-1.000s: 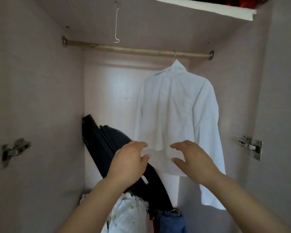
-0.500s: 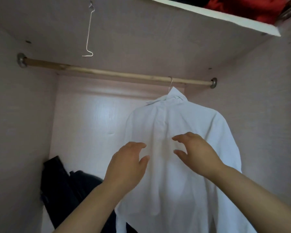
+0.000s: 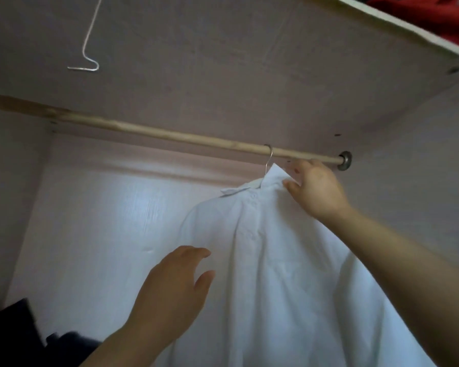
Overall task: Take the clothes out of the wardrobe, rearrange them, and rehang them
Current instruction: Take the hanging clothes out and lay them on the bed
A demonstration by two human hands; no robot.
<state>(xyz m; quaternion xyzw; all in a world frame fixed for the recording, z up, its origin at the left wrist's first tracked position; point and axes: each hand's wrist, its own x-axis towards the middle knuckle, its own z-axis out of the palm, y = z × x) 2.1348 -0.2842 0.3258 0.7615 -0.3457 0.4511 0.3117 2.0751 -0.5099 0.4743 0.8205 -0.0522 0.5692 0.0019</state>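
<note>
Your right hand (image 3: pixel 319 190) is up at the collar of the white shirt (image 3: pixel 284 274), fingers (image 3: pixel 289 185) touching the cloth, though a firm pinch can't be told; your left hand (image 3: pixel 174 292) hovers open and empty beside the shirt's front. The shirt hangs by a thin wire hanger (image 3: pixel 268 161) from a rough wooden rod (image 3: pixel 149 133) near its right-hand metal socket (image 3: pixel 345 160). A bent wire hook (image 3: pixel 86 49) dangles under the pale shelf (image 3: pixel 249 62), red cloth (image 3: pixel 429 14) lies above, dark bags (image 3: pixel 16 337) slump lower left.

The shirt (image 3: pixel 289 274) is thin, matt white cloth. Its hanger hook (image 3: pixel 268 161) is shiny metal wire on a bare, rough wooden rod (image 3: pixel 170 135). The wardrobe panels (image 3: pixel 223 62) look matt, faintly grained.
</note>
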